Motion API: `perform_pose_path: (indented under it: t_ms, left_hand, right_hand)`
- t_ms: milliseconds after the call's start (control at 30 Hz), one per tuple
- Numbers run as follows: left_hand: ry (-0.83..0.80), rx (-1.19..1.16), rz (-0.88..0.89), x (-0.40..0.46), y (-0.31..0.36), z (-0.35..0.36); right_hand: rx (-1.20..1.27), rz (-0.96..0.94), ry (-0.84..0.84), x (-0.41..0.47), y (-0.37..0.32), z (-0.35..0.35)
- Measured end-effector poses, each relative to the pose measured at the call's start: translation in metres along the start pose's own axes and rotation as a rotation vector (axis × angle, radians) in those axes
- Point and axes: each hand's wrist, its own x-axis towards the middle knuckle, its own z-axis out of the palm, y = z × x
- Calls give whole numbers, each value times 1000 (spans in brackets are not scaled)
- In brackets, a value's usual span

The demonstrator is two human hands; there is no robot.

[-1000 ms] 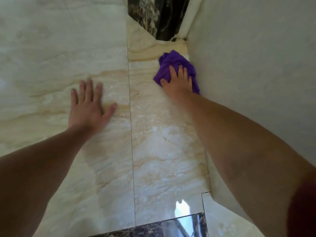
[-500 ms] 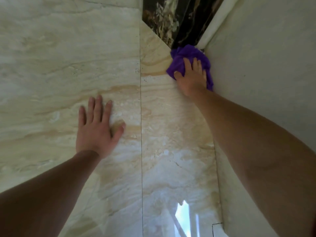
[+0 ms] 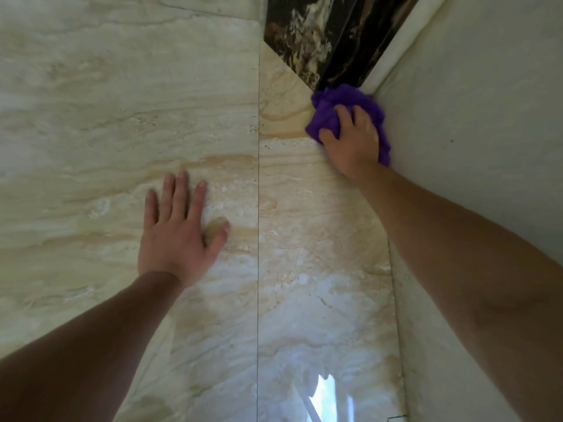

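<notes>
Shiny marble floor [image 3: 304, 300], pale wall [image 3: 472, 117] on the right. Left hand [image 3: 176, 236] flat on the floor, fingers straight, well apart from the right hand [image 3: 353, 141], curled on the purple cloth [image 3: 344, 94] in the corner. Might slip on the slick tile if leaning hard.

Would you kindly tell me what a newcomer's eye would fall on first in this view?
The purple cloth stands out most, bunched in the far corner where the dark veined strip meets the pale wall on the right, with the right hand gripping it. Next comes the left hand, spread flat on the glossy beige marble tiles left of the seam.
</notes>
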Motion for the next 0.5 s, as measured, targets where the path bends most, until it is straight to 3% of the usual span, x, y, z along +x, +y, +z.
perform_pose_path:
  t_ms: [200, 333, 500]
  left_hand:
    - [-20, -32, -18, 0, 1, -4]
    - [-16, -55, -17, 1, 0, -5]
    - [-26, -44, -17, 2, 1, -7]
  right_hand:
    - [-111, -267, -134, -17, -39, 16]
    - [-150, -275, -201, 16, -56, 7]
    - [-223, -257, -99, 23, -83, 16]
